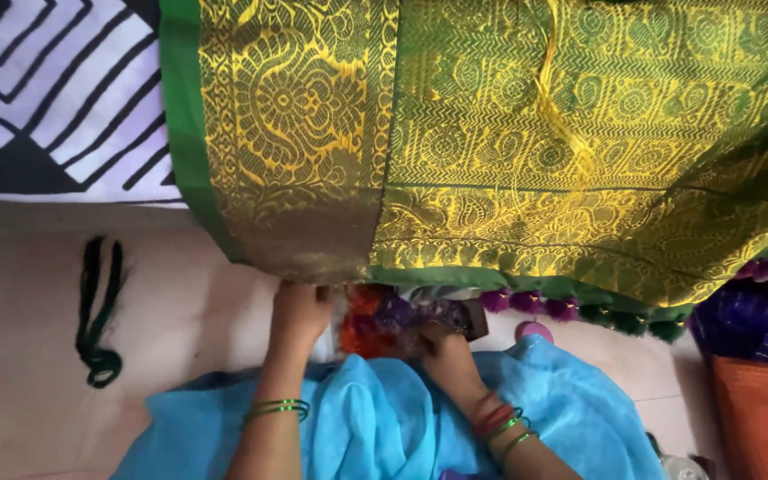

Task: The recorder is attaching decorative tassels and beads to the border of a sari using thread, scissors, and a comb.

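Green-and-gold brocade cloth overhangs both hands: left hand and right hand each grasp a crinkly multicoloured bundle.

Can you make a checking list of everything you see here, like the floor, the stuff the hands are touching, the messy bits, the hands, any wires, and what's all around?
Surface: pale tiled floor, partly covered by cloth.
Job's things: green and gold patterned cloth hanging over the hands; orange and purple bundle beneath its edge; purple and green tassels along the hem.
Clutter: dark cord looped on the floor.
Hands: left hand and right hand both on the bundle; grip unclear.
Cables: nothing seen.
Surroundings: blue cloth on the lap, black and white patterned sheet, orange basket.
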